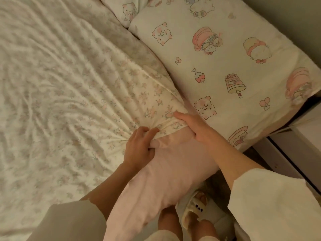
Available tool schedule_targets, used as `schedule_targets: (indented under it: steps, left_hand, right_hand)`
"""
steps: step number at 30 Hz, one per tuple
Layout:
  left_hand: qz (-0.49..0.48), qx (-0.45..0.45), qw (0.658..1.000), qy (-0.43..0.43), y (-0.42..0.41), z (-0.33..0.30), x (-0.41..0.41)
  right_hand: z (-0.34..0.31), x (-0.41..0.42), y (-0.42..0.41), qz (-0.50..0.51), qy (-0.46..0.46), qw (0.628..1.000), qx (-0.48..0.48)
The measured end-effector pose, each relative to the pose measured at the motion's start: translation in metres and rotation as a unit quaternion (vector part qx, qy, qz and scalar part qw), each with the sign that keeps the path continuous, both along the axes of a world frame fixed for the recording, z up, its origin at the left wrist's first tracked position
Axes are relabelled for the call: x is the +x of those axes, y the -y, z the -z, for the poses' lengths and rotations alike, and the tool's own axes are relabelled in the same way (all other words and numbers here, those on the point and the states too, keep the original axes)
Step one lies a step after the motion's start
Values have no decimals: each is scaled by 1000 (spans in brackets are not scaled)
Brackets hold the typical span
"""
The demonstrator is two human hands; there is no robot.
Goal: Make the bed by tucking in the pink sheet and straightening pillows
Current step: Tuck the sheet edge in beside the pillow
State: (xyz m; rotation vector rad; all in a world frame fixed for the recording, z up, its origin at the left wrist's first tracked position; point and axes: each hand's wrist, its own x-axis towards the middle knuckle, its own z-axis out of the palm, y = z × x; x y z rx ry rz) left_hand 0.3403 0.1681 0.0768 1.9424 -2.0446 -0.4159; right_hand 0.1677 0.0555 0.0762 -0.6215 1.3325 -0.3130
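Lighting: dim, warm, yellowish; source not visible. Shadows: soft, gathered in the folds of the floral sheet [60, 84] and along the dark gap beside the pillow [225, 54]. Glare: slight. Sharpness: soft and grainy throughout. Distortion: wide-angle curving of straight lines toward the edges.

Plain pink sheet [166, 173] bunched over mattress corner, beside cartoon-print pillow [224, 66] lying flat.
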Motion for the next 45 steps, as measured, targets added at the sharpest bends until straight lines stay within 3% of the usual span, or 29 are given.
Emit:
schedule_targets:
  steps: [8, 10, 13, 16, 17, 20, 24, 28, 32, 37, 42, 45]
  left_hand:
    - [43, 42, 998, 10, -37, -10, -65]
    - [42, 122, 991, 35, -35, 1, -77]
    - [52, 308, 949, 46, -32, 29, -88]
    - [54, 299, 951, 58, -43, 51, -90]
    - [40, 266, 961, 60, -51, 54, -86]
    - [-20, 170, 982, 83, -93, 67, -70]
    - [-140, 237, 950, 149, -159, 83, -22]
    - [-204, 297, 913, 189, -190, 85, 28]
    - [-187, 267, 913, 246, -189, 84, 65]
    - [-122, 247, 925, 262, -179, 81, 86]
    - [-142, 193, 951, 197, -171, 68, 87]
    - [-155, 168, 955, 189, -182, 56, 75]
  right_hand:
    - [-15, -86, -37, -110, -99, 984, -101]
    - [-2, -98, -40, -159, -184, 959, -145]
    - [22, -94, -41, -211, -278, 920, -178]
    - [35, -81, -49, -205, -331, 900, -195]
    - [36, -78, -54, -210, -376, 876, -218]
    - [38, -76, -82, -282, -479, 756, -346]
    - [48, -53, -123, -441, -411, 635, -482]
    - [58, -20, -150, -599, -354, 574, -431]
    - [73, 6, -160, -627, -392, 510, -439]
    - [83, 36, -152, -609, -437, 513, -419]
    - [77, 52, -156, -553, -461, 532, -446]
    - [66, 44, -160, -571, -421, 546, -445]
